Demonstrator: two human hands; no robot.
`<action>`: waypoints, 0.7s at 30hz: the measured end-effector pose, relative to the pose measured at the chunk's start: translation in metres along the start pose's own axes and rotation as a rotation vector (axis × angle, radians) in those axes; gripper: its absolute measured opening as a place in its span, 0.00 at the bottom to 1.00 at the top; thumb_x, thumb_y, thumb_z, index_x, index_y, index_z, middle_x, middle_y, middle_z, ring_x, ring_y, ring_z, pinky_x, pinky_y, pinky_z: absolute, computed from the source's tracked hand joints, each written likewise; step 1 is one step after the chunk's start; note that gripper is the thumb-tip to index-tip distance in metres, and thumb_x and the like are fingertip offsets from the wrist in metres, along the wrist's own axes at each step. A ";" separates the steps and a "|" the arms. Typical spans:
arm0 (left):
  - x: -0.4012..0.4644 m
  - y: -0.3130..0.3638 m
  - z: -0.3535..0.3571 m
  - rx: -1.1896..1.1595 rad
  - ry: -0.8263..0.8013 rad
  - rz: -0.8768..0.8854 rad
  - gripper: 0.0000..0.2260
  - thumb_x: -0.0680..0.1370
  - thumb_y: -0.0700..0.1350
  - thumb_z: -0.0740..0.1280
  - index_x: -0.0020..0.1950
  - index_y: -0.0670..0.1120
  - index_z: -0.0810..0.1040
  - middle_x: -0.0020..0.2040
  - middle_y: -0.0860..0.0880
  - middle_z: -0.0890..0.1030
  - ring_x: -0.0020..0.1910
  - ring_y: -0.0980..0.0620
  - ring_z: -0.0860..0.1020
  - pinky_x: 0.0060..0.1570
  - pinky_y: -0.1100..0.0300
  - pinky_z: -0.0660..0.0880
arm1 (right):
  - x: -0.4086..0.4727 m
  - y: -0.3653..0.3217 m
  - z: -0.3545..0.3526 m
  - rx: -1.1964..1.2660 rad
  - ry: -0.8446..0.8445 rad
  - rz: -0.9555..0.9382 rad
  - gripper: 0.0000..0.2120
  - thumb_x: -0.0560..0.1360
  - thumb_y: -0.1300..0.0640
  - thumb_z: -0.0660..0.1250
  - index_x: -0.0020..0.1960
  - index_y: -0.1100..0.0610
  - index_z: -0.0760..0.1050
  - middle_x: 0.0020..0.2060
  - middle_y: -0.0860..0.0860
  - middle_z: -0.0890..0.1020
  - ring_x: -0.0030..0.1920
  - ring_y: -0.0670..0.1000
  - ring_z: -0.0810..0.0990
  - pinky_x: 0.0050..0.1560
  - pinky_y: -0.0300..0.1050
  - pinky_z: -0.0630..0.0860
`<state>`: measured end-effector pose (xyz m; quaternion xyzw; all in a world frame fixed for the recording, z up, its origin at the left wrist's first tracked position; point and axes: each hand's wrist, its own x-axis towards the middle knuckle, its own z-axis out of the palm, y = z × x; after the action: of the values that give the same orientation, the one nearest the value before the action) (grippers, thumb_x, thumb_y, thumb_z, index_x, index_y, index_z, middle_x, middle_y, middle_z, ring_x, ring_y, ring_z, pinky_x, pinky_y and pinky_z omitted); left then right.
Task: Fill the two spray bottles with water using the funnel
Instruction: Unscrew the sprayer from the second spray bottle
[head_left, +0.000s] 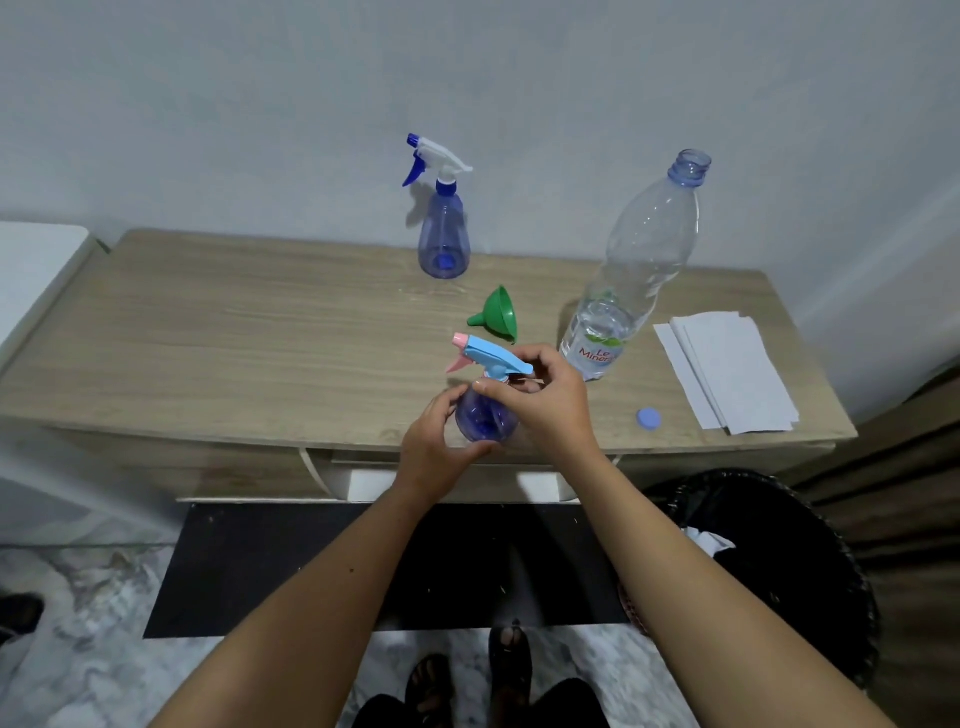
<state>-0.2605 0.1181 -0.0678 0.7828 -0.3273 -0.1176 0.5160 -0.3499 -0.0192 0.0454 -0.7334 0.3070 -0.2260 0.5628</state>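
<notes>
On the table (208, 332), water bottle (639, 260) uncapped, low. Near spray bottle (485, 415) at front edge: our left hand (436, 452) grips its body, right hand (545, 400) pinches the collar. Brace base; turn only the collar. Funnel (498, 314) just behind.

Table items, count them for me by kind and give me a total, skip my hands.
Spray bottles: 2, one with a white and blue trigger, one with a light blue and pink trigger
Water bottle: 1, uncapped
Green funnel: 1
Blue bottle cap: 1
Stack of white paper sheets: 1
Total: 6
</notes>
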 end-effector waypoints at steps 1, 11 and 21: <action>0.000 0.001 -0.001 0.004 -0.006 0.000 0.42 0.67 0.61 0.81 0.75 0.45 0.73 0.69 0.50 0.81 0.66 0.52 0.80 0.64 0.49 0.80 | 0.001 -0.001 0.001 -0.032 0.000 -0.016 0.24 0.64 0.56 0.87 0.55 0.56 0.81 0.48 0.51 0.87 0.45 0.45 0.86 0.49 0.41 0.84; 0.005 0.000 -0.004 -0.028 -0.063 -0.022 0.42 0.66 0.58 0.84 0.76 0.48 0.72 0.69 0.52 0.81 0.66 0.54 0.80 0.64 0.53 0.80 | 0.009 0.002 -0.007 -0.273 -0.104 -0.111 0.14 0.74 0.60 0.80 0.57 0.57 0.81 0.42 0.47 0.84 0.35 0.33 0.81 0.43 0.27 0.75; 0.006 0.000 -0.006 -0.140 -0.077 -0.089 0.39 0.64 0.62 0.84 0.71 0.52 0.75 0.65 0.57 0.82 0.65 0.54 0.80 0.64 0.46 0.79 | 0.008 -0.003 -0.014 -0.370 -0.127 -0.175 0.12 0.73 0.62 0.80 0.51 0.58 0.78 0.45 0.48 0.83 0.41 0.35 0.82 0.44 0.29 0.76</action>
<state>-0.2529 0.1190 -0.0644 0.7536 -0.3027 -0.1929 0.5507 -0.3528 -0.0338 0.0517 -0.8610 0.2424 -0.1672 0.4147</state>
